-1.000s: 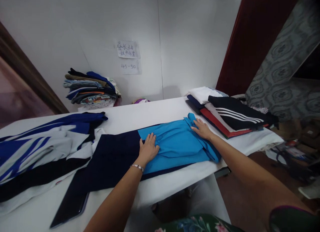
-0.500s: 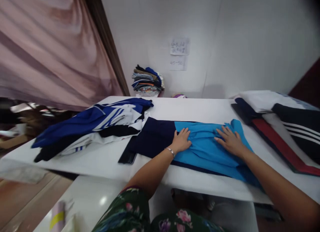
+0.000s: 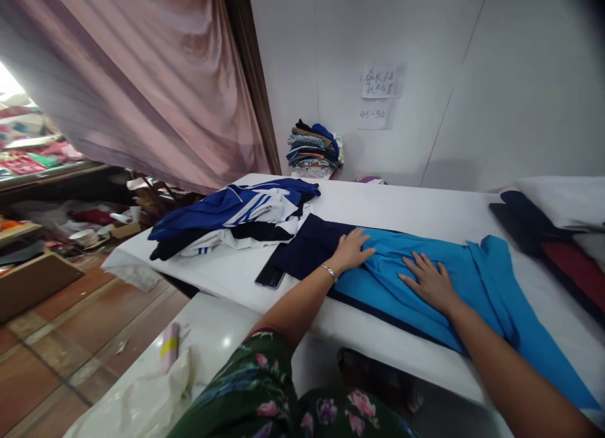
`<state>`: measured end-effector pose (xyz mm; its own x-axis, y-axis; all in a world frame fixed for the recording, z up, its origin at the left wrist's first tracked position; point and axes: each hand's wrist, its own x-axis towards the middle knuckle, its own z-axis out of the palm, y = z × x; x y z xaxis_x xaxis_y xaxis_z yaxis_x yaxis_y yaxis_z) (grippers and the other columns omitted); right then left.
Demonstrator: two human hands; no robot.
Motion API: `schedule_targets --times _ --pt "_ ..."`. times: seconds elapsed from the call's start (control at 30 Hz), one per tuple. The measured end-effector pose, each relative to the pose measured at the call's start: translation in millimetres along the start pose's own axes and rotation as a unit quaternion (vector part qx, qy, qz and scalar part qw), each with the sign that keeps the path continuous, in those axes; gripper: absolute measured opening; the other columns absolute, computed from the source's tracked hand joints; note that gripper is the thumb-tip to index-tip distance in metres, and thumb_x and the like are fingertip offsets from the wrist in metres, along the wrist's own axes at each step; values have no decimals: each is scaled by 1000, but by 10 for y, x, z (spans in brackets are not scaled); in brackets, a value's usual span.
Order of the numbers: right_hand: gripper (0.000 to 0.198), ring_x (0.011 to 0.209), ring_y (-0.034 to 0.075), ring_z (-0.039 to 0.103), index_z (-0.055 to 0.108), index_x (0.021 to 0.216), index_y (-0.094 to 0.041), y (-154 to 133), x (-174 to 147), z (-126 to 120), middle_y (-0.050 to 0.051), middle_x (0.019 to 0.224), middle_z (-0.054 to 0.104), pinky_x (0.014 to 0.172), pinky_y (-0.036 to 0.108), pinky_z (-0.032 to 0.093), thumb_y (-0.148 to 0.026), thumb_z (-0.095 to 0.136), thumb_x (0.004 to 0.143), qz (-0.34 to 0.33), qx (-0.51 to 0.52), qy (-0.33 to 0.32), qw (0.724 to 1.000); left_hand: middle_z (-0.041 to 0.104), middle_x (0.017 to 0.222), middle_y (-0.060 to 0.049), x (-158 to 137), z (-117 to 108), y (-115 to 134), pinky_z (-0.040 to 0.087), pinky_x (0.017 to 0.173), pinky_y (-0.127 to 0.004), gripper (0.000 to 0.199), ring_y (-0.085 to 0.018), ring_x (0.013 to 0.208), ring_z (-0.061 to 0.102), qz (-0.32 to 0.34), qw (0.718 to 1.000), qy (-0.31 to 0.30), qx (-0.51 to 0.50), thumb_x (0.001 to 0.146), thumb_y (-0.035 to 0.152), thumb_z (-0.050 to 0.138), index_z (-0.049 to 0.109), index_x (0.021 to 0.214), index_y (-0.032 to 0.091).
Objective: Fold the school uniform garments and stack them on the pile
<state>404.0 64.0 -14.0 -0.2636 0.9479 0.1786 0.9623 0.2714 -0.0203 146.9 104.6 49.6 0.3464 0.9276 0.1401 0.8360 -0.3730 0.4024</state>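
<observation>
A bright blue and navy garment (image 3: 401, 249) lies spread across the white table, wrinkled around my hands. My left hand (image 3: 350, 252) rests on it where the navy part meets the blue, fingers stretched out. On the blue middle lies my right hand (image 3: 431, 283), flat with its fingers spread. Neither hand grips the cloth. Toward the right, the fabric bunches into a raised fold, and a blue length runs to the lower right corner, partly behind my right forearm. A dark phone (image 3: 270, 276) sits by the navy end, partly covered by it.
Blue, black and white clothes (image 3: 236, 214) are heaped at the table's left. Folded garments (image 3: 564, 255) lie at the right. A clothes stack (image 3: 314, 147) stands behind the table. Lower left, a white surface (image 3: 217, 318) holds a lilac roll (image 3: 169, 346) and a plastic bag (image 3: 151, 394).
The view has turned left, showing more floor. My right hand has slid left over the blue cloth, away from the raised fold. My left hand stays near the navy-blue seam.
</observation>
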Motion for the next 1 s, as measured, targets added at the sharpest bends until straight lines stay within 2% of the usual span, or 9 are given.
schedule_targets --times 0.07,0.13,0.2,0.3,0.53,0.67,0.9,1.0 --pt "62 143 28 24 41 143 -29 -3 0 -25 7 154 31 112 56 23 -62 25 93 1 3 -4 1000 40 150 -8 -4 -198 -226 27 114 -37 51 -21 139 32 -96 993 53 34 89 50 47 52 132 23" --pt "63 144 28 22 41 144 -29 -16 4 -39 6 155 30 112 57 22 -62 25 93 3 7 -11 1000 46 145 -11 -36 -400 -490 32 109 -35 49 -23 135 39 -199 975 72 66 89 47 48 53 129 20" --pt "63 144 28 22 41 144 -29 -28 9 -41 7 155 29 112 57 22 -63 26 93 5 13 -17 1000 54 136 -17 -88 -564 -743 37 104 -39 50 -29 129 46 -270 957 66 80 88 47 48 55 125 14" --pt "64 144 29 22 41 143 -29 -34 17 -35 7 155 30 112 57 20 -64 26 92 5 25 -18 999 61 124 -22 -151 -709 -1015 43 96 -39 56 -34 119 55 -328 941 33 79 86 55 48 59 117 10" --pt "65 143 30 22 42 143 -28 -43 16 -57 8 154 32 111 59 21 -64 25 92 1 35 -16 999 56 132 -24 -57 -838 -1209 43 95 -35 79 -35 121 55 -352 936 -13 16 78 70 48 55 123 5" --pt "64 143 30 24 43 142 -28 -48 15 -69 8 154 32 111 58 21 -63 24 92 2 37 -13 999 52 137 -21 -1 -859 -1270 44 94 -30 87 -32 123 53 -348 937 -26 -22 71 72 57 53 128 7" --pt "63 143 29 24 43 142 -28 -52 19 -68 8 154 33 112 57 20 -63 25 93 3 42 -12 999 57 133 -20 28 -909 -1335 48 88 -31 89 -33 117 58 -360 931 -21 -50 58 65 74 56 124 9" --pt "63 143 29 24 43 142 -28 -55 20 -75 9 153 33 111 57 20 -63 25 93 1 43 -10 999 65 121 -18 50 -977 -1318 52 81 -32 82 -32 104 65 -367 927 -35 -73 57 64 75 60 117 10"
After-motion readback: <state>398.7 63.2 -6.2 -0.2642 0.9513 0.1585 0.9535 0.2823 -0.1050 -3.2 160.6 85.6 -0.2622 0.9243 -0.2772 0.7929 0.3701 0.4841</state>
